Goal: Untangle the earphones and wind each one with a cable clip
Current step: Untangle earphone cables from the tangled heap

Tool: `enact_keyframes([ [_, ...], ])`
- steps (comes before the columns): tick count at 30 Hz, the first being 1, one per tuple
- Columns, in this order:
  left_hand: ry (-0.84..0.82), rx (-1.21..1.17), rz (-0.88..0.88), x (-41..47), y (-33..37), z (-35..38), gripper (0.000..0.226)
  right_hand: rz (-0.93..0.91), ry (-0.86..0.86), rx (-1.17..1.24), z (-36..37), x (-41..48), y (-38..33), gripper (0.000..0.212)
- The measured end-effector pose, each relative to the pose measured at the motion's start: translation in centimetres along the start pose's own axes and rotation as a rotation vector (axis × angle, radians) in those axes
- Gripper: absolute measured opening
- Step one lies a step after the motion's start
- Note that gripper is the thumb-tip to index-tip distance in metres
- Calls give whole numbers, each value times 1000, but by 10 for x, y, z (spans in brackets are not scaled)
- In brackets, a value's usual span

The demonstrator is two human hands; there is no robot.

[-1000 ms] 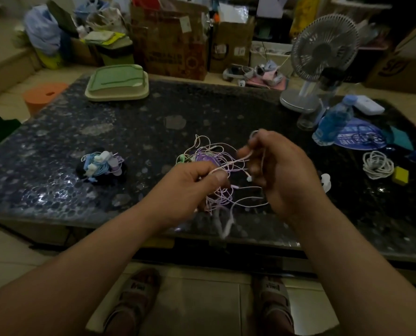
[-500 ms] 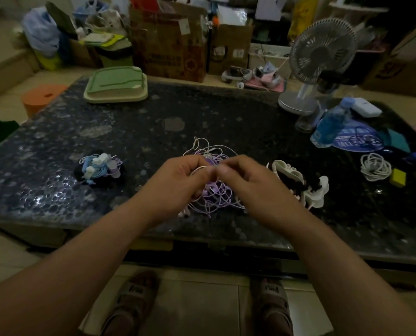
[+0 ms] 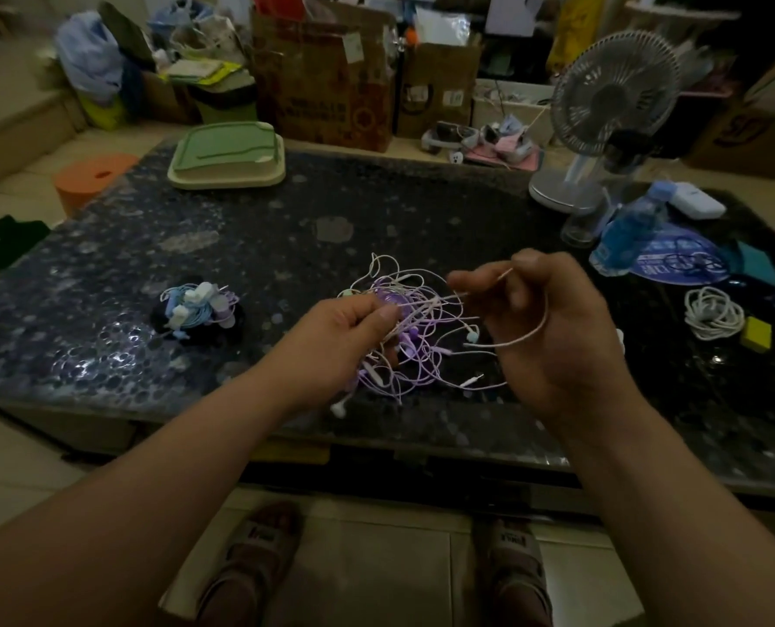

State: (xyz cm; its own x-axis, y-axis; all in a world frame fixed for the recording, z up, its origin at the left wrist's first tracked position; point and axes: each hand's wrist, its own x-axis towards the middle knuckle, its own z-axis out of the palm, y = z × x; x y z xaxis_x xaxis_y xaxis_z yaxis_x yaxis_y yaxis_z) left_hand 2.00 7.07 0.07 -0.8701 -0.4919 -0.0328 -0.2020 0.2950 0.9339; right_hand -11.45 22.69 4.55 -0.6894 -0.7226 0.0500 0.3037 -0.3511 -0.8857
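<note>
Since these cords are feather-light, floppy and thin enough to kink, I'd guess you want to hold a free strand near a plug or bud, not yank the knot. The earphone tangle (image 3: 415, 337) sits toward 6 o'clock on the table (image 3: 286, 246). The left hand (image 3: 335, 341) pinches it from 9 o'clock, and the right hand (image 3: 552, 337) at 3 o'clock pinches one pale cable (image 3: 523, 339) that loops past its curled fingers.

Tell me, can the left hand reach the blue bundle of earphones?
Probably yes. The blue bundle lies on the table just left of the left hand, with nothing between them. But that hand grips the purple tangle, so it must let go first.
</note>
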Motion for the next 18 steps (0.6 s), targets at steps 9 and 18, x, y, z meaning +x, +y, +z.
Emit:
enact_keyframes([
  [9,107,-256,-85,4,-1,-5,6,82,133,15,-2,3,1,34],
  [18,-175,-117,14,-2,13,-9,7,124,218,-392,-12,14,11,17],
])
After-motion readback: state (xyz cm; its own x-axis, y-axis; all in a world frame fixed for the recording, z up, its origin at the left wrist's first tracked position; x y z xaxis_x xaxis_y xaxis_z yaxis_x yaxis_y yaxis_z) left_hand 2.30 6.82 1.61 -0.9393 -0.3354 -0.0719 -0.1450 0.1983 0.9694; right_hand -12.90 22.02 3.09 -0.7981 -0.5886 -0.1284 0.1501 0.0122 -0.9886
